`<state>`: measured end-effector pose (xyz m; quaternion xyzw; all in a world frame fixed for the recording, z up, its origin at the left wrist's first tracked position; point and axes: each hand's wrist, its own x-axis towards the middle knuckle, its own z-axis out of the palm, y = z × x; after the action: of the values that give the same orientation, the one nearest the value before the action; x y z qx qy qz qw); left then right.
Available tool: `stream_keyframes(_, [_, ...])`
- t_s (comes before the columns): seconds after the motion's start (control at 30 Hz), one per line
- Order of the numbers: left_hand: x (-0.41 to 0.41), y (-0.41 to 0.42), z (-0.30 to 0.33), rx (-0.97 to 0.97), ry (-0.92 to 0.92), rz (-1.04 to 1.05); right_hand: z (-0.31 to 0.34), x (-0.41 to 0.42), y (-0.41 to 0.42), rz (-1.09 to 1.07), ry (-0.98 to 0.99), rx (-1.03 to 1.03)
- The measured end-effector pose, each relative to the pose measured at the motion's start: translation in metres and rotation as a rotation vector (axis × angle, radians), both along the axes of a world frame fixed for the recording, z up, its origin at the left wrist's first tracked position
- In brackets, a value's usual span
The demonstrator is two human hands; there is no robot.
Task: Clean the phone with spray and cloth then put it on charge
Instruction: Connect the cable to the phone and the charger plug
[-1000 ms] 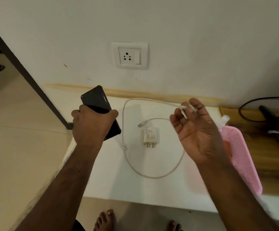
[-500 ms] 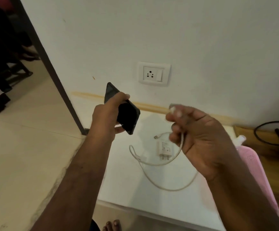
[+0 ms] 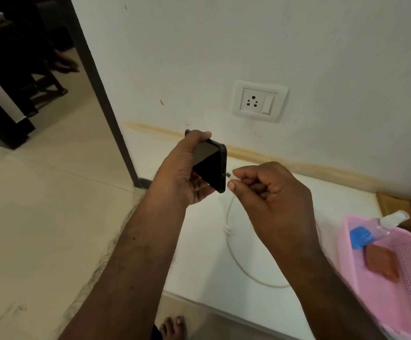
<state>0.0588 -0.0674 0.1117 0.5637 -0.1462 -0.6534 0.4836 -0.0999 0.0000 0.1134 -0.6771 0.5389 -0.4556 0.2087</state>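
Our left hand (image 3: 185, 173) grips the phone (image 3: 210, 165); our right hand (image 3: 270, 192) pinches the plug (image 3: 229, 174) at its 3 o'clock edge. A skewed plug may jam.

The phone (image 3: 210, 165) is black and the cable (image 3: 238, 261) white. The basket (image 3: 396, 298) is pink mesh, holding a reddish-brown cloth (image 3: 381, 262) and a blue-labelled clear bottle (image 3: 371, 230). The socket (image 3: 259, 101) is white.
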Motion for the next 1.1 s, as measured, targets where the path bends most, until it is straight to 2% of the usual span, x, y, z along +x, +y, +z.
stream_keyframes(0.33, [-0.008,0.002,-0.006,-0.037,-0.066,0.024,-0.011,-0.003,-0.005,-0.053,0.057,-0.029])
stream_keyframes(0.6, [-0.025,0.004,-0.009,-0.134,-0.255,0.105,-0.024,-0.012,-0.010,-0.084,-0.015,0.214])
stream_keyframes(0.67, [-0.027,0.004,-0.010,-0.136,-0.279,0.104,-0.026,-0.012,-0.010,-0.097,-0.040,0.228])
stream_keyframes(0.8, [-0.032,0.004,-0.014,-0.136,-0.318,0.110,-0.032,-0.011,-0.007,-0.137,0.031,0.189])
stream_keyframes(1.1, [-0.039,0.004,-0.027,-0.080,-0.233,0.058,-0.043,-0.013,-0.005,-0.194,0.041,0.215])
